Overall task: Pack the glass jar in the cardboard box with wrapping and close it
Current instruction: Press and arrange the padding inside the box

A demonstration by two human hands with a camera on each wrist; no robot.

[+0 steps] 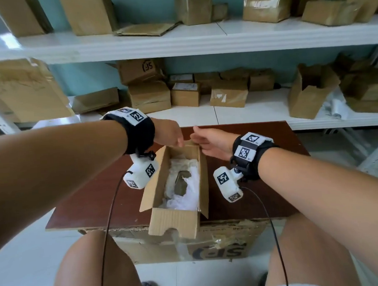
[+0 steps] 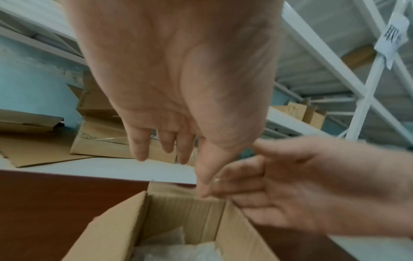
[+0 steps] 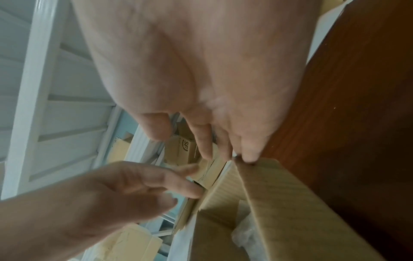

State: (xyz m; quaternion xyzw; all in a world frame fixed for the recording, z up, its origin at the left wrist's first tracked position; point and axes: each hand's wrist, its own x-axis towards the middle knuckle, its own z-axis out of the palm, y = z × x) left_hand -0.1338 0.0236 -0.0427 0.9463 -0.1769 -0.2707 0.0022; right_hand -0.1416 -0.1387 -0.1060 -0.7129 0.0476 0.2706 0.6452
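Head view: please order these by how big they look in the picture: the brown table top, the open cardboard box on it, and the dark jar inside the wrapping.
1. Brown table top, largest.
2. Open cardboard box.
3. Dark jar, smallest; white wrapping covers part of it, so its full size is unsure.

The cardboard box [image 1: 177, 218] stands open on the table [image 1: 98, 197], its mouth free from above across the middle and toward 6 o'clock, where only white wrapping [image 1: 186, 193] and the jar [image 1: 181, 183] fill the bottom. At 12 o'clock the left hand [image 1: 168, 133] and right hand [image 1: 212, 141] crowd the far end flap [image 2: 170, 190]. Raised side flaps wall the opening at 9 and 3 o'clock. Bare table lies open at 9 and 3 o'clock beyond them. The shelf [image 1: 248, 108] with parcels blocks passage past 12 o'clock.
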